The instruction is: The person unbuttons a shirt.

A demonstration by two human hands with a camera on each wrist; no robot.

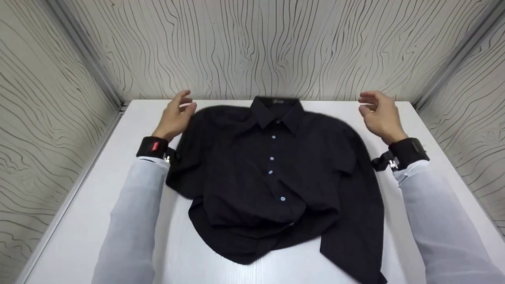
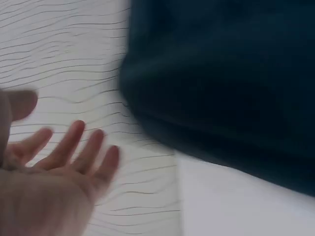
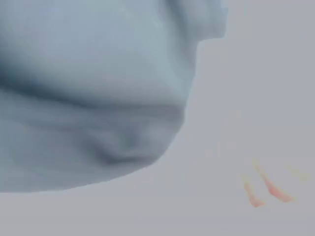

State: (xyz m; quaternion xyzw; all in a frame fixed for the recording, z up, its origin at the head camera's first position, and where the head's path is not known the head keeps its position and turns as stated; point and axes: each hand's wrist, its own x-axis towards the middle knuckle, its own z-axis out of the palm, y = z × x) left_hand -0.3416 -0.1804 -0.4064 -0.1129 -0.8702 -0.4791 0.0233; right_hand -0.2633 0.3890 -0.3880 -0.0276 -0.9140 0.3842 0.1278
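A black button-up shirt (image 1: 252,157) with pale buttons lies front side up, its collar (image 1: 276,112) by the table's far edge. On the right its sleeve (image 1: 357,221) runs down toward the near edge; on the left the sleeve is bent and partly hidden. The lower hem is rumpled and folded. My left hand (image 1: 176,116) is beside the left shoulder, and the left wrist view shows its spread fingers (image 2: 69,147) apart from the dark cloth (image 2: 221,88). Off the right shoulder, my right hand (image 1: 379,114) holds nothing, fingers loosely bent. The right wrist view is washed out.
The shirt is on a white table (image 1: 98,205). Wood-grain patterned panels (image 1: 236,47) stand behind it and on both sides, joined by metal corner strips (image 1: 88,59). Black bands (image 1: 152,147) with small devices circle both wrists.
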